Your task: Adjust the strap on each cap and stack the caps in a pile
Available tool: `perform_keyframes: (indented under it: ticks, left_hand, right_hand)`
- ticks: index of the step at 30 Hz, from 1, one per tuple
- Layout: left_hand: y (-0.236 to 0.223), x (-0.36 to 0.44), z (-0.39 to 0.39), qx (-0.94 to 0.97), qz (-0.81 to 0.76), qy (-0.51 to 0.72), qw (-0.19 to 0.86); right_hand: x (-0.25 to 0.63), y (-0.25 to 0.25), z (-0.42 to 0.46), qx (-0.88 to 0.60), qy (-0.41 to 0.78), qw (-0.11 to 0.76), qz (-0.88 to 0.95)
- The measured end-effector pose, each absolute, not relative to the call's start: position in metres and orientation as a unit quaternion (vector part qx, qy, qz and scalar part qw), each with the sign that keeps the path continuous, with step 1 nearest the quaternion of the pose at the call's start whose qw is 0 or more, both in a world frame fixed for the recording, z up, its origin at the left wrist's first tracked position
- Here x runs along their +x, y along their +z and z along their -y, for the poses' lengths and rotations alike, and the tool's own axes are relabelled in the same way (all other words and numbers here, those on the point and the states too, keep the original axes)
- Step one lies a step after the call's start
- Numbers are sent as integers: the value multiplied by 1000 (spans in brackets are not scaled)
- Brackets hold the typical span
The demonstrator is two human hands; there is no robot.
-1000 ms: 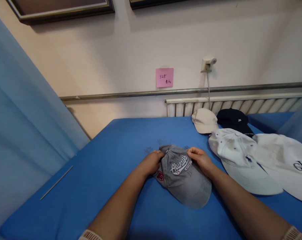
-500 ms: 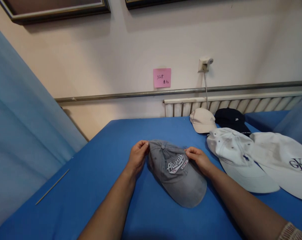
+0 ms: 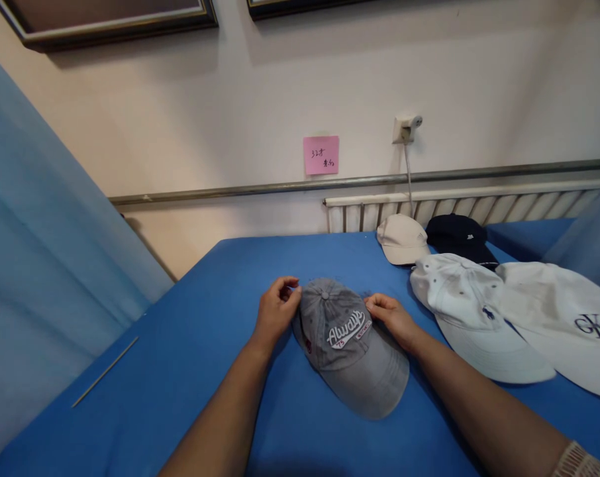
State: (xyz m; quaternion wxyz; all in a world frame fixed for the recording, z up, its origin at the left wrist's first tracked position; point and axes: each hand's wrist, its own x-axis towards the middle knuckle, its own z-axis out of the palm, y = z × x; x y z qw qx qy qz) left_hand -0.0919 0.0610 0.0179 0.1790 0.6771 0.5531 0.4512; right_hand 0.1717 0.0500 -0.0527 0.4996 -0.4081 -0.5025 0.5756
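A grey cap [image 3: 352, 351] with white embroidered lettering lies on the blue table [image 3: 205, 371], its brim pointing toward me. My left hand [image 3: 275, 311] pinches the left back edge of its crown with curled fingers. My right hand [image 3: 390, 318] grips the right side of the crown, fingers closed on the fabric. Both forearms reach in from the bottom of the picture.
To the right lie two white caps [image 3: 466, 305] [image 3: 568, 324]; behind them sit a beige cap [image 3: 402, 238] and a dark navy cap [image 3: 459, 235]. A thin stick [image 3: 104, 372] lies at the table's left edge. A radiator [image 3: 469, 205] and pink note [image 3: 320, 155] are on the wall.
The grey cap has been shifted and turned slightly, its crown rounder now. My left hand moved from its side up to the back edge. The right hand barely moved.
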Motion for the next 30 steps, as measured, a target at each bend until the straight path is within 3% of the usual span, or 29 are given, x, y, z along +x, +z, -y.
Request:
perform_keyframes:
  ticks: [5, 13, 30]
  left_hand:
    - [39, -62, -43, 835, -474, 275, 57]
    - [48, -41, -52, 858, -506, 69, -59]
    - [35, -37, -66, 843, -536, -42, -23]
  right_hand:
    - [170, -55, -53, -408, 576, 501, 501]
    - [170, -60, -59, -412, 561, 510, 505]
    - [183, -59, -42, -550, 416, 533, 489]
